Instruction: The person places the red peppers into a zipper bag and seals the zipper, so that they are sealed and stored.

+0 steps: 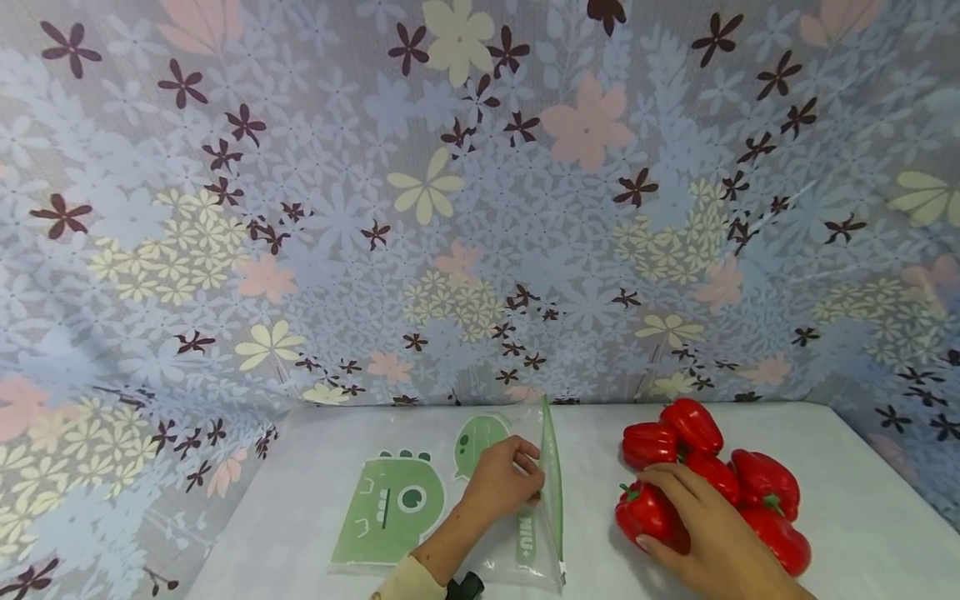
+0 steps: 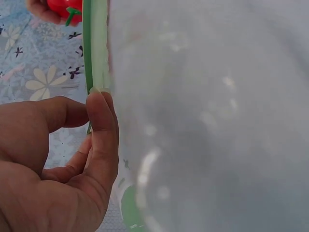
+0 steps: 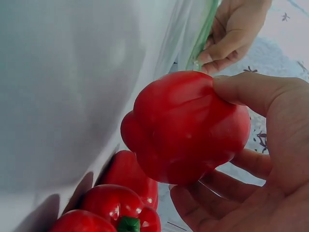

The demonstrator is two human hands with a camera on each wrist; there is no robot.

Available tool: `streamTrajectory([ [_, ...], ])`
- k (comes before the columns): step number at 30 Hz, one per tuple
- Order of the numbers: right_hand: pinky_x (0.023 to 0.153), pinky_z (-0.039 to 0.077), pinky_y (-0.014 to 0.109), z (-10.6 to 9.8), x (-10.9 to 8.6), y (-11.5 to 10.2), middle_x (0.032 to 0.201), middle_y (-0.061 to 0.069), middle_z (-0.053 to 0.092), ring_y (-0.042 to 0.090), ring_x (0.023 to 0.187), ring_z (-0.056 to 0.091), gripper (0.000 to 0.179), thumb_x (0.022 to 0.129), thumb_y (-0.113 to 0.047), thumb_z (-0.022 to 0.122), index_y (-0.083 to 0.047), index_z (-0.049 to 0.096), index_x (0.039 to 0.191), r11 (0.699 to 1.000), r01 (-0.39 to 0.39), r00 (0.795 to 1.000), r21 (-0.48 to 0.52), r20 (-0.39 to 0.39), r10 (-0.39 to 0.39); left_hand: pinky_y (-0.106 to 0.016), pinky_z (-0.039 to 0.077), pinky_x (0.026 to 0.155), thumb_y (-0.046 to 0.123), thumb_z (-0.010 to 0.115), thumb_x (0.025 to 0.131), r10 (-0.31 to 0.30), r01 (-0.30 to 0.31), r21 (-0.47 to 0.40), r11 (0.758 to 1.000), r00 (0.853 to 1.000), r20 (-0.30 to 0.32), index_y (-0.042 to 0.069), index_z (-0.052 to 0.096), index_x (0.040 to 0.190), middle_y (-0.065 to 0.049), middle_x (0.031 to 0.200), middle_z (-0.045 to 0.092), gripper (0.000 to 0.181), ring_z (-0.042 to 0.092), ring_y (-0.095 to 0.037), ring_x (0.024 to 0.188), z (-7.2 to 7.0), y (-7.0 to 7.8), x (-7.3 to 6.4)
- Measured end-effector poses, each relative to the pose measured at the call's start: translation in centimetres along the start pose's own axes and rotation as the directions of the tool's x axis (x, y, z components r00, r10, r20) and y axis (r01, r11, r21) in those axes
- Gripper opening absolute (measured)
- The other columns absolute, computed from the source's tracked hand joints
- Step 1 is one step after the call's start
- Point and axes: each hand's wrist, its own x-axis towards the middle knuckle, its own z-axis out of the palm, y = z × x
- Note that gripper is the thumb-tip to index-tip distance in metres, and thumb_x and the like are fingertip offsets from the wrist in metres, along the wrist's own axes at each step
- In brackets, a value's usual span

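A clear zip bag (image 1: 405,508) printed with green cartoon figures lies flat on the white table. My left hand (image 1: 498,483) is at its right side, pinching the green zip edge (image 2: 99,48) between thumb and fingers. To the right, my right hand (image 1: 701,529) grips a red bell pepper (image 1: 647,515) with a green stem. In the right wrist view the fingers curl around this pepper (image 3: 188,128), its smooth lobed underside facing the camera. The pepper is to the right of the bag's mouth, apart from it.
Several more red bell peppers (image 1: 767,483) are clustered on the table beyond and right of my right hand. The white table (image 1: 588,450) meets a flower-patterned cloth (image 1: 525,208) at the back and sides. A small black object (image 1: 465,586) shows beneath my left wrist.
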Motion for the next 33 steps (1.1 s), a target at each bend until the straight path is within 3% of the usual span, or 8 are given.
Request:
streamTrajectory([
  [9, 0.079, 0.064, 0.06, -0.4, 0.5, -0.9, 0.14, 0.006, 0.061, 0.035, 0.127, 0.059, 0.097, 0.057, -0.048, 0.103, -0.02, 0.062, 0.14, 0.999, 0.02, 0.998, 0.038, -0.065, -0.018, -0.026, 0.058, 0.056, 0.001, 0.073, 0.09, -0.004, 0.005, -0.018, 1.0, 1.0, 0.029, 0.003, 0.069, 0.111, 0.002, 0.086, 0.069, 0.022, 0.071, -0.011, 0.062, 0.2, 0.0, 0.0],
  [17, 0.085, 0.063, 0.061, -0.3, 1.7, -1.7, 0.136, 0.003, 0.063, 0.03, 0.124, 0.059, 0.085, 0.067, -0.039, 0.101, -0.018, 0.062, 0.139, 0.991, 0.09, 0.989, 0.095, -0.126, -0.078, -0.027, 0.059, 0.057, 0.0, 0.073, 0.09, -0.022, 0.022, -0.009, 1.0, 0.999, 0.025, 0.003, 0.069, 0.11, 0.002, 0.086, 0.07, 0.021, 0.072, -0.011, 0.063, 0.2, 0.1, -0.2],
  [24, 0.087, 0.062, 0.062, 0.1, 2.5, -2.3, 0.137, 0.003, 0.063, 0.031, 0.125, 0.06, 0.084, 0.067, -0.041, 0.101, -0.018, 0.063, 0.139, 0.994, 0.081, 0.99, 0.08, -0.125, -0.07, -0.027, 0.059, 0.057, 0.001, 0.074, 0.09, -0.02, 0.02, -0.011, 1.0, 0.999, 0.029, 0.003, 0.068, 0.111, 0.002, 0.085, 0.07, 0.021, 0.071, -0.011, 0.062, -0.1, 0.1, -0.2],
  [33, 0.089, 0.063, 0.058, 0.4, 3.7, -2.9, 0.131, -0.003, 0.064, 0.026, 0.121, 0.062, 0.077, 0.069, -0.037, 0.101, -0.021, 0.064, 0.134, 0.981, 0.16, 0.97, 0.105, -0.203, -0.137, -0.027, 0.06, 0.057, 0.001, 0.074, 0.09, -0.015, 0.016, -0.025, 1.0, 1.0, 0.025, 0.005, 0.068, 0.108, 0.002, 0.086, 0.07, 0.019, 0.072, -0.011, 0.063, -0.1, 0.1, -0.2],
])
